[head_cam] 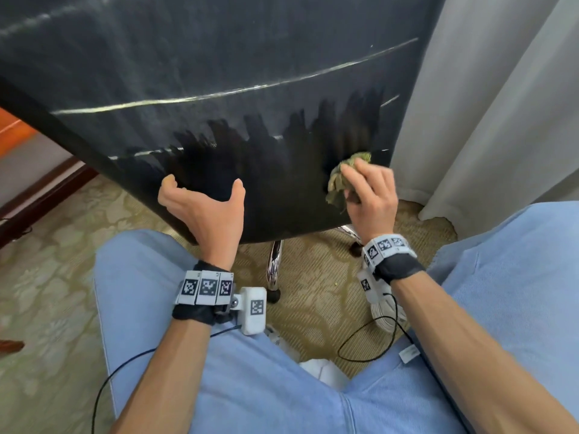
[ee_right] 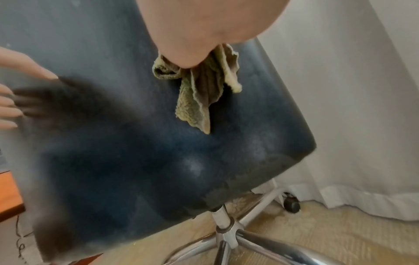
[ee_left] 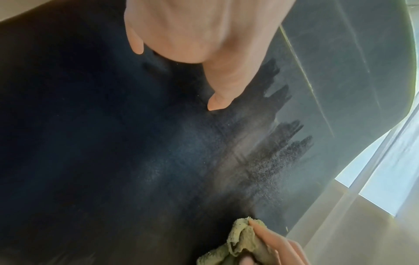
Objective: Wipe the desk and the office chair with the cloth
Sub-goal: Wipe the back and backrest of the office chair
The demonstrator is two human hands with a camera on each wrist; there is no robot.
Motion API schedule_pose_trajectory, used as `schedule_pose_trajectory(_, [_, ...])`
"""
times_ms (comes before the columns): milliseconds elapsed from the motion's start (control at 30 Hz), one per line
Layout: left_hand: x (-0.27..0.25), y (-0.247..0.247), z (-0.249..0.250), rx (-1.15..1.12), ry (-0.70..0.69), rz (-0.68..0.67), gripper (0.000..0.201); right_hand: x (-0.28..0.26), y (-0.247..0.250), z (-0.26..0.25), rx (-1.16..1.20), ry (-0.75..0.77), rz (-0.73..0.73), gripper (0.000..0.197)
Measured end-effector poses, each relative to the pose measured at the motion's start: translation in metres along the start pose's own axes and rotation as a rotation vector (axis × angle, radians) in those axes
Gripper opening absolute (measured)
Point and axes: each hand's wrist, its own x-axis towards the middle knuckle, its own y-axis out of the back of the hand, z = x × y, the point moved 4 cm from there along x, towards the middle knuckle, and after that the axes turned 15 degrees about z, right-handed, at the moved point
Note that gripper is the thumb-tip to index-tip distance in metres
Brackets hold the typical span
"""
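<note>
The dusty black back of the office chair (head_cam: 219, 57) fills the upper head view, with darker wiped streaks across its lower part. My right hand (head_cam: 369, 195) grips a crumpled green cloth (head_cam: 340, 180) and holds it against the chair's lower right area. In the right wrist view the cloth (ee_right: 199, 93) hangs from under my palm onto the chair (ee_right: 136, 161). My left hand (head_cam: 203, 202) lies spread against the chair's lower edge, with its fingers (ee_right: 13, 107) straight on the surface. The left wrist view shows the left hand (ee_left: 204, 44) on the chair and the cloth (ee_left: 240, 242) below it.
The chair's chrome star base (ee_right: 226, 229) with black castors stands on patterned beige carpet (head_cam: 47, 277). A white curtain (head_cam: 485, 104) hangs close on the right. Orange wooden furniture (head_cam: 12, 130) and a dark skirting board are at the left. My knees in blue trousers flank the base.
</note>
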Motion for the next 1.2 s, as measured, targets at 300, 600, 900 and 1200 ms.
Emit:
schedule_pose_trajectory(300, [0.002,-0.001,0.008,-0.001,0.014,0.068,0.102,0.045,0.024,-0.019,0.028,-0.003,0.158,0.029])
schedule_pose_trajectory(600, [0.008,0.001,-0.005,-0.086,0.100,0.064,0.088,0.053,0.030,-0.009,-0.008,0.009,0.265,0.036])
schedule_pose_trajectory(900, [0.003,0.003,0.008,-0.132,0.122,0.047,0.094,0.015,0.027,-0.012,0.009,-0.208,0.086,0.039])
schedule_pose_trajectory(1200, [0.000,0.003,0.006,-0.107,0.079,0.027,0.098,0.072,0.033,0.003,0.110,-0.354,0.364,0.034])
